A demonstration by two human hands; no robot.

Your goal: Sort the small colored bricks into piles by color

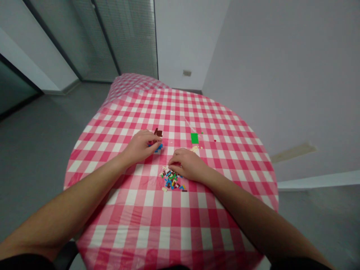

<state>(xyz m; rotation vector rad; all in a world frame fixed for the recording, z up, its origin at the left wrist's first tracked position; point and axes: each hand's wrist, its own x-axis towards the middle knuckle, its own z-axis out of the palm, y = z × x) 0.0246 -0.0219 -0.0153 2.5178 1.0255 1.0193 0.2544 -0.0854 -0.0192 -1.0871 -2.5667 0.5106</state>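
Note:
A mixed pile of tiny building bricks (172, 179), in blue, white, brown, green and yellow, lies on the checked tablecloth. My right hand (187, 164) is at the pile's upper edge, its thumb and forefinger close together; whatever is between them is too small to make out. To the left and farther off, my left hand (143, 144) rests low over the table with thumb and forefinger tips nearly meeting. Dark brown bricks (159, 133) lie just beyond its fingers, and blue bricks (159, 147) sit by its thumb. Part of both groups is hidden by that hand.
A green plate (194, 138) lies right of centre, with cream bricks (195, 149) just in front of it. A small red piece (215, 140) is farther right. The round table wears a pink-and-white checked cloth (180, 213). A wall (281, 75) stands on the right.

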